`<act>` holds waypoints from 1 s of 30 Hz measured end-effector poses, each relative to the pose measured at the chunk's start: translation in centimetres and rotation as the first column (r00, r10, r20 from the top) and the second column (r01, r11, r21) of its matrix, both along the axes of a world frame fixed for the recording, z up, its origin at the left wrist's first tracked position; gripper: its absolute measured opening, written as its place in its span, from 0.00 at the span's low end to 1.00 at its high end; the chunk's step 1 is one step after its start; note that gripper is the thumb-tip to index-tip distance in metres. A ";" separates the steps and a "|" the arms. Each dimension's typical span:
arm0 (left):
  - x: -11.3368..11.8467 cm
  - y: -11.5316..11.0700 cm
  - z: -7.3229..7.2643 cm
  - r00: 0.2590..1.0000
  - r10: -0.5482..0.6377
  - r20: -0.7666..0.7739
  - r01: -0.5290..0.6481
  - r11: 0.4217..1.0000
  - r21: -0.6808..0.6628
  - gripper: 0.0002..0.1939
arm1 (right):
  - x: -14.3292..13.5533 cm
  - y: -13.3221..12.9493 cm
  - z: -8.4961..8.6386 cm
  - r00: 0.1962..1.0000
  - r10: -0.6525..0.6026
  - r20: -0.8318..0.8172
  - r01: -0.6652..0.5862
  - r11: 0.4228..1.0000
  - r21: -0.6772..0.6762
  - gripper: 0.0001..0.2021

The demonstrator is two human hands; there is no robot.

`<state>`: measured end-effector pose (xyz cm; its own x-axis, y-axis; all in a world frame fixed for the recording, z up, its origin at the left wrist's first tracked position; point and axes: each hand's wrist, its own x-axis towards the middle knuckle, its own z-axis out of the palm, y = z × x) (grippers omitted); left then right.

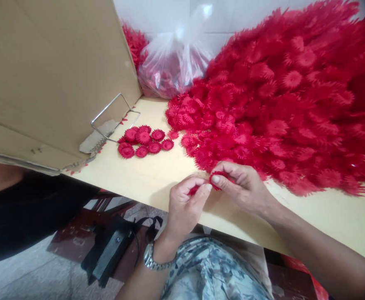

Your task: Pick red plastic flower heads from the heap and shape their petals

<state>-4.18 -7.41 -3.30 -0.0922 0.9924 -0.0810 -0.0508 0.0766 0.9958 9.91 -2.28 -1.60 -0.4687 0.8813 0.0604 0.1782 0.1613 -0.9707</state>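
My left hand [185, 206], with a metal watch at its wrist, is closed in a pinch on a bit of red; part of it shows inside the curled fingers. Thumb and fingers of my right hand [246, 187] pinch a red flower-shaped piece [215, 179] with a toothed rim. Both hands meet fingertip to fingertip just above the table [120, 181]. To their left lies a small group of stacked red flower pieces [143, 137]. Behind and right of them spreads a big heap of loose red flower pieces [263, 96].
A tall cardboard sheet [51, 79] stands at the left, with a bent wire stand [106, 110] beside it. A tied clear plastic bag [173, 68] of red pieces sits at the back. A black bag [110, 250] lies below the table; another person's dark clothing [29, 208] shows at left.
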 end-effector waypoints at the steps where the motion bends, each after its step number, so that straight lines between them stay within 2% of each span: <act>1: -0.1 -0.1 -0.2 1.000 -0.002 0.016 0.002 1.000 -0.005 0.08 | 0.0 0.0 0.0 0.999 0.003 0.039 -0.005 1.000 0.031 0.10; 6: -0.5 -0.2 -0.7 0.996 0.026 0.087 -0.026 1.000 -0.004 0.09 | 0.1 0.0 0.0 0.975 -0.032 0.220 -0.004 0.987 0.160 0.15; 11: -0.5 0.3 -0.5 0.990 -0.027 0.135 0.035 0.998 -0.056 0.06 | -0.2 -0.2 -0.4 0.970 -0.018 0.243 -0.047 0.964 0.260 0.17; 14: -0.4 0.6 -0.3 0.979 0.011 0.203 0.008 0.996 -0.092 0.06 | 0.0 0.2 -0.4 0.959 0.001 0.283 -0.102 0.935 0.341 0.19; 16: -0.6 0.8 -0.1 0.972 0.070 0.222 -0.047 0.993 -0.106 0.06 | 0.5 0.6 -0.4 0.927 -0.034 0.373 -0.152 0.876 0.458 0.20; 19: -1.3 1.1 0.1 0.962 0.174 0.211 -0.154 0.982 -0.105 0.07 | 1.7 0.5 -0.6 0.820 -0.111 0.561 -0.328 0.713 0.620 0.17; 22: -1.9 1.2 0.2 0.955 0.229 0.190 -0.216 0.973 -0.085 0.07 | 2.5 -0.7 -1.3 0.690 -0.155 0.707 -0.514 0.582 0.630 0.15; 24: -2.0 1.2 0.1 0.955 0.233 0.184 -0.223 0.972 -0.076 0.07 | 2.8 -1.6 -1.9 0.634 -0.194 0.748 -0.566 0.543 0.620 0.18; 26: -1.9 1.2 0.0 0.958 0.218 0.186 -0.208 0.975 -0.075 0.07 | 2.9 -2.3 -2.4 0.614 -0.220 0.758 -0.573 0.536 0.619 0.20; 30: -1.6 1.2 0.2 0.962 0.194 0.191 -0.182 0.980 -0.080 0.08 | 3.2 -2.0 -2.1 0.659 -0.191 0.727 -0.546 0.544 0.638 0.21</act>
